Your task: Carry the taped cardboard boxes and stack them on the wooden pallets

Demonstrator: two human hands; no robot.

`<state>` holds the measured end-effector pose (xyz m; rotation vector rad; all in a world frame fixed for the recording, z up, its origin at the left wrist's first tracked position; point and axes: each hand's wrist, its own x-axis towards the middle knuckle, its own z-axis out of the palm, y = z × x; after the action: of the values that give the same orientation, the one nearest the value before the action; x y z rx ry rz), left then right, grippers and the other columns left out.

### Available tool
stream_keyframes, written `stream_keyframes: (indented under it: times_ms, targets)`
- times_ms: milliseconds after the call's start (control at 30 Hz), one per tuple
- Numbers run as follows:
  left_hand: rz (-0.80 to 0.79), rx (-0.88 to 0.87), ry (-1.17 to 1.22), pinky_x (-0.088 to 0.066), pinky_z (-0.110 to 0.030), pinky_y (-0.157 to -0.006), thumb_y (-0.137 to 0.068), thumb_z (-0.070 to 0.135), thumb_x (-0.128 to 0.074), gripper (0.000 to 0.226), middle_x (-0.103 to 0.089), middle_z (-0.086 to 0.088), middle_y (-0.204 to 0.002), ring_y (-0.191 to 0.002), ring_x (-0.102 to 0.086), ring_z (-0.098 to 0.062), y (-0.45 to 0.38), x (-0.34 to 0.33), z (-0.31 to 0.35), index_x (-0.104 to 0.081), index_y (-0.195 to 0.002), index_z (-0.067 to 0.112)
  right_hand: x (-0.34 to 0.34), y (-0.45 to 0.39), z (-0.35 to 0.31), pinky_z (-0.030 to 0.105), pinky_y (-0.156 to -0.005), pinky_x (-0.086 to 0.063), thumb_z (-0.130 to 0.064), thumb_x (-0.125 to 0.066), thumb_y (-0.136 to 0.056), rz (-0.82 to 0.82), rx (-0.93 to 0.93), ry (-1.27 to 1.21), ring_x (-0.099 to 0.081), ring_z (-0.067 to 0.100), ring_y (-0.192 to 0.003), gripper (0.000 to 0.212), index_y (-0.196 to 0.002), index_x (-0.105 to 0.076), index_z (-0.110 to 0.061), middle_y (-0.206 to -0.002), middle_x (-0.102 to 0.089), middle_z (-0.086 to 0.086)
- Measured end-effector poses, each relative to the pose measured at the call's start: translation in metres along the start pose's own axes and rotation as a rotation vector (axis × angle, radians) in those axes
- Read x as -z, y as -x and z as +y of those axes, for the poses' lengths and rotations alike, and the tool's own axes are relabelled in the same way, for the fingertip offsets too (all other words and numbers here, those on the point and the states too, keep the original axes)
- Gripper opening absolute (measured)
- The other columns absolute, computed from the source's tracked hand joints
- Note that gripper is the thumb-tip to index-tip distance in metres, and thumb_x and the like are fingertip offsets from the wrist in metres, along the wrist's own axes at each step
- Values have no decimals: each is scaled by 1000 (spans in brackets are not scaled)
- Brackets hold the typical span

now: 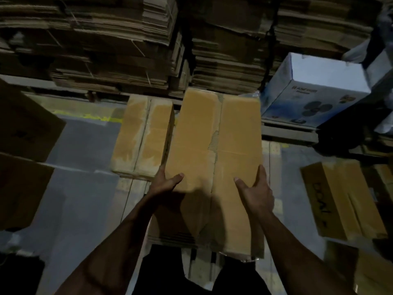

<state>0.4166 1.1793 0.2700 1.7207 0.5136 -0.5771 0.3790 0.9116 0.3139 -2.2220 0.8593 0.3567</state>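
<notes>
A long taped cardboard box [214,145] fills the middle of the head view, held in front of me. My left hand [168,180] grips its left side, thumb on top. On its right side sits my right hand [256,190], thumb also on top. A second taped box [142,135] lies just left of it and lower, touching or nearly touching. More cardboard [170,231] shows under the held box near my body. I cannot make out a pallet beneath the boxes.
Tall stacks of flattened cardboard [119,43] wall off the back. A white printed box [314,90] rests on a wooden pallet [289,130] at the right. Dark boxes [25,124] stand at the left, another brown box [344,199] at the right. Grey floor [80,145] lies between.
</notes>
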Motion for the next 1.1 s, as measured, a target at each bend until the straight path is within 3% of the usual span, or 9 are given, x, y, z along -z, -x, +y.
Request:
stream_keyframes:
  times_ms: [167, 233, 300, 367, 500, 600, 667, 800, 1100]
  targets:
    - [-76, -39, 52, -50, -30, -82, -91, 15, -67, 55, -57, 2, -113, -104, -59, -18, -51, 14, -14, -33, -135, 16, -38, -41, -16, 47, -108, -36, -60, -66, -85, -17, 16, 37, -42, 35, -138, 98, -159, -9, -31, -157, -38, 7]
    - [-59, -49, 43, -51, -28, -78, -88, 18, -68, 64, -59, -5, -113, -99, -62, -17, -78, 13, -29, -32, -141, 9, -60, -66, -15, 46, -107, -37, -60, -66, -86, -18, 17, 50, -44, 36, -136, 96, -159, -9, -32, -155, -41, 8]
    - [-52, -44, 28, -53, -34, -81, -84, 26, -70, 72, -60, -12, -118, -106, -63, -26, -105, 10, -47, -31, -143, 12, -84, -92, -8, 44, -107, -38, -58, -66, -87, -26, 20, 61, -45, 36, -135, 95, -159, -10, -32, -154, -42, 7]
    - [-37, 2, 49, -51, -42, -85, -91, 15, -66, 71, -57, -17, -128, -116, -58, -34, -133, 5, -68, -24, -149, 19, -109, -118, 2, 45, -108, -37, -59, -65, -86, -42, 27, 62, -45, 34, -135, 94, -158, -10, -33, -155, -41, 5]
    - [73, 14, 36, -41, -45, -107, -95, 7, -60, 71, -43, -1, -141, -129, -43, -22, -194, -6, -113, -21, -153, 16, -163, -172, 26, 45, -108, -40, -60, -64, -86, -63, 25, 70, -47, 34, -134, 94, -158, -9, -36, -155, -42, 5]
    - [89, 5, -3, -46, -43, -102, -77, 28, -78, 83, -57, -5, -134, -121, -56, -24, -228, -7, -141, -34, -147, 18, -199, -206, 42, 44, -104, -41, -60, -63, -87, -79, 43, 84, -48, 36, -133, 93, -158, -8, -36, -151, -46, 6]
    - [112, 3, -10, -48, -46, -101, -65, 46, -80, 93, -62, 0, -127, -116, -61, -22, -247, -5, -154, -38, -145, 23, -217, -224, 49, 43, -102, -41, -59, -64, -88, -88, 57, 86, -48, 37, -132, 94, -159, -8, -34, -151, -46, 8]
    - [140, -2, -53, -49, -56, -98, -59, 69, -78, 96, -64, 5, -124, -115, -61, -27, -294, -5, -185, -36, -140, 42, -251, -253, 58, 40, -96, -42, -55, -66, -88, -77, 80, 72, -50, 36, -130, 93, -159, -10, -32, -150, -47, 9]
    - [187, -77, -181, -38, -49, -111, -82, 46, -66, 90, -43, -3, -148, -133, -44, -27, -349, -14, -192, -17, -153, 21, -300, -304, 58, 37, -110, -35, -51, -69, -87, -18, 127, -6, -41, 30, -139, 93, -159, -14, -31, -156, -39, 4]
